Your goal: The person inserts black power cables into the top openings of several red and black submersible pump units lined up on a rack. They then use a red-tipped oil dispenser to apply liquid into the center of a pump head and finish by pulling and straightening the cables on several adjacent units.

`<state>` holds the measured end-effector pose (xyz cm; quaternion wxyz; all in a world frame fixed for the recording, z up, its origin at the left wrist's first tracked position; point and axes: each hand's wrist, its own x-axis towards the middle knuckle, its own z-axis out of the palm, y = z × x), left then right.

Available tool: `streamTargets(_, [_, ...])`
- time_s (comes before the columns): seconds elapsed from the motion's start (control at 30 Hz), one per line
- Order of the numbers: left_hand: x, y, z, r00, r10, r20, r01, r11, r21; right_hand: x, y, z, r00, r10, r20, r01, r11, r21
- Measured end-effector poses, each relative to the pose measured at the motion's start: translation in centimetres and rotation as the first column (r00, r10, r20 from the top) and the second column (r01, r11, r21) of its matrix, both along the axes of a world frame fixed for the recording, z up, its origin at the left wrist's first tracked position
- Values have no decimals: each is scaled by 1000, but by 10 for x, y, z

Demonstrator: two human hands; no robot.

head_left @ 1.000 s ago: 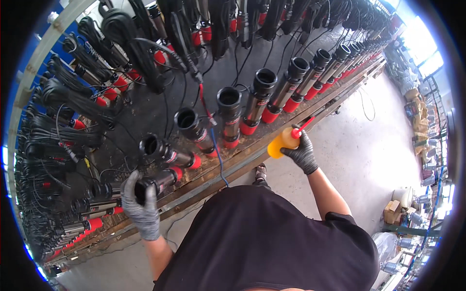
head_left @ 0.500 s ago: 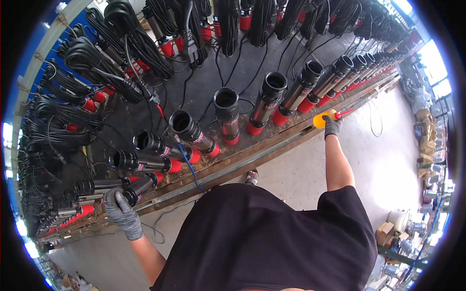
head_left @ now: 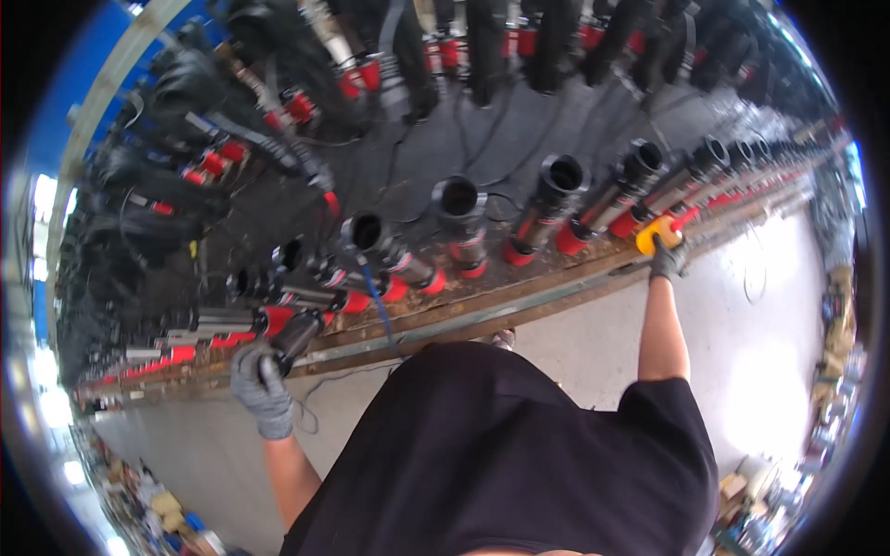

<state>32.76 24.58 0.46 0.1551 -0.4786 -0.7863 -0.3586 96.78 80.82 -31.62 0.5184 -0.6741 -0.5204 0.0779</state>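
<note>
My left hand (head_left: 261, 389), in a grey knit glove, is closed round the black top end of a submersible pump (head_left: 298, 337). That pump leans toward me from the bench edge, its red base on the far side. On the right, my gloved right hand (head_left: 667, 258) grips a yellow squeeze bottle (head_left: 656, 235) with a red nozzle. The bottle is tilted, its nozzle pointing up and right beside the row of pumps. Closest to the middle stands a steel pump (head_left: 466, 232) with an open black top and red base.
Similar pumps line the near edge of the dark workbench (head_left: 417, 148). Behind them are more pumps with coiled black cables (head_left: 487, 46). A blue cord (head_left: 378, 301) hangs over the wooden edge. Boxes and parts (head_left: 751, 496) lie on the floor at right.
The view has turned slightly and blurred, so the bench and both hands appear shifted right. My left hand stays on the pump, and my right keeps hold of the bottle.
</note>
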Motion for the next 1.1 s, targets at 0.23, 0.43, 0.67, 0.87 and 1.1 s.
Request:
streamTargets(0.23, [-7,-5,10,999,36,-26,-36,999,-9,-76,-86,101,781,312,-542,-162,938,306])
streamTargets(0.43, [-32,-15,13,999,-22,34,20,998,67,-246,-195,334,622,780,-73,-696,593,406])
streamTargets(0.67, [-63,-41,14,994,-70,82,58,988,140,-468,-240,435,83,954,-289,-993,55,-103])
streamTargets(0.87, [-90,-66,14,979,-137,151,108,977,185,-542,-218,418,135,867,-480,-960,-6,-280])
streamTargets(1.1, [-104,-86,3,973,-121,196,69,965,254,-519,-252,432,260,740,-620,-964,234,-125])
